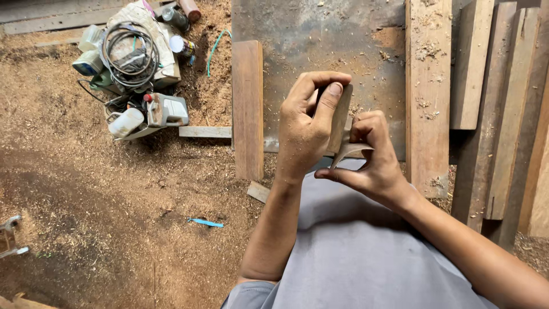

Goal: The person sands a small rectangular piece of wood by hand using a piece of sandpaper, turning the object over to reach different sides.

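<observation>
My left hand (306, 129) grips a small flat brown piece, a wooden block or sanding pad (341, 114), with thumb and fingers wrapped over its top edge. My right hand (372, 163) pinches the lower end of the same piece, where a thin grey strip (350, 150) curls out between the fingers. Both hands are held up close together above my grey-clothed lap (354, 246). The middle of the piece is hidden by my fingers.
Sawdust covers the ground. A short plank (247, 109) lies left of my hands; longer planks (428, 91) and boards (503, 114) lie to the right on a dark sheet (320, 40). A heap of power tools, coiled cable and cans (134, 68) sits at top left. A blue strip (206, 222) lies on the sawdust.
</observation>
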